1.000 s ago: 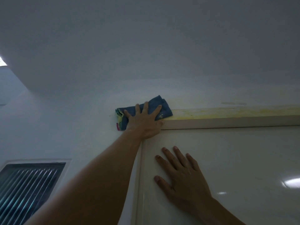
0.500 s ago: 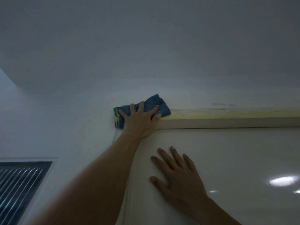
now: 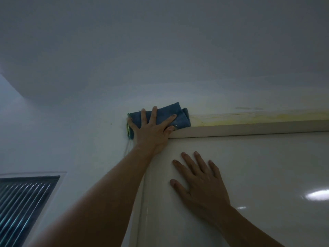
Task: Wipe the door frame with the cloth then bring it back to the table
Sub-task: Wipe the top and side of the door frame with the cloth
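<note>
At centre frame your left hand (image 3: 151, 134) presses the blue cloth (image 3: 180, 116) with straight, spread fingers (image 3: 154, 114) onto the top corner of the door frame (image 3: 249, 129), while your flat, open right hand (image 3: 201, 184) rests on the door (image 3: 258, 175), probably steadying your reach.

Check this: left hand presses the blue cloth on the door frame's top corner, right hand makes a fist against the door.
No fist: the head view shows the right hand flat on the door, fingers spread. The left hand presses the blue cloth on the door frame corner.
</note>
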Available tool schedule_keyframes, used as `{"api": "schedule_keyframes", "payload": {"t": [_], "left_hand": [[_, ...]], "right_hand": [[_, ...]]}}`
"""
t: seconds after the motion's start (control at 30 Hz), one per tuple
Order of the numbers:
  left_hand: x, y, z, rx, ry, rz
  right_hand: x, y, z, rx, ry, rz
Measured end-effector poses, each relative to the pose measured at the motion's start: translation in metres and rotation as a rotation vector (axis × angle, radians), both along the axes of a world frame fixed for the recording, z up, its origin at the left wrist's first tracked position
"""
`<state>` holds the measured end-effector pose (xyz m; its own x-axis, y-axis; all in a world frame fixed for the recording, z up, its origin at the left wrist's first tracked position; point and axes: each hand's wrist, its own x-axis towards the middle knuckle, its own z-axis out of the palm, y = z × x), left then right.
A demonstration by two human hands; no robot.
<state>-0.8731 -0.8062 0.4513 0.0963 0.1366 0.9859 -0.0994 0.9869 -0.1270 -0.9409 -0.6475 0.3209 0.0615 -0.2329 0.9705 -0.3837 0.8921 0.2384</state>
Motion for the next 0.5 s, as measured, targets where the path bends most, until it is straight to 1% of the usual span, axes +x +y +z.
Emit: {"api": "schedule_keyframes", "payload": {"t": [0.07,0.1,0.23,0.37,0.5], "left_hand": [[0.003,0.009,0.0,0.048,-0.022,-0.063],[0.005,0.011,0.004,0.035,-0.047,-0.084],[0.014,0.019,0.013,-0.112,-0.143,-0.057],[0.013,0.023,0.012,-0.211,-0.141,-0.046],[0.014,-0.01,0.012,-0.176,-0.111,-0.017]], "right_hand": [[-0.001,-0.002,-0.001,0.005,-0.006,0.005],[-0.001,-0.002,-0.002,0.007,0.0,0.003],[0.001,-0.001,-0.001,0.006,-0.029,-0.035],[0.004,-0.003,-0.001,0.011,-0.046,-0.044],[0.005,-0.003,0.0,0.009,-0.075,-0.072]]}}
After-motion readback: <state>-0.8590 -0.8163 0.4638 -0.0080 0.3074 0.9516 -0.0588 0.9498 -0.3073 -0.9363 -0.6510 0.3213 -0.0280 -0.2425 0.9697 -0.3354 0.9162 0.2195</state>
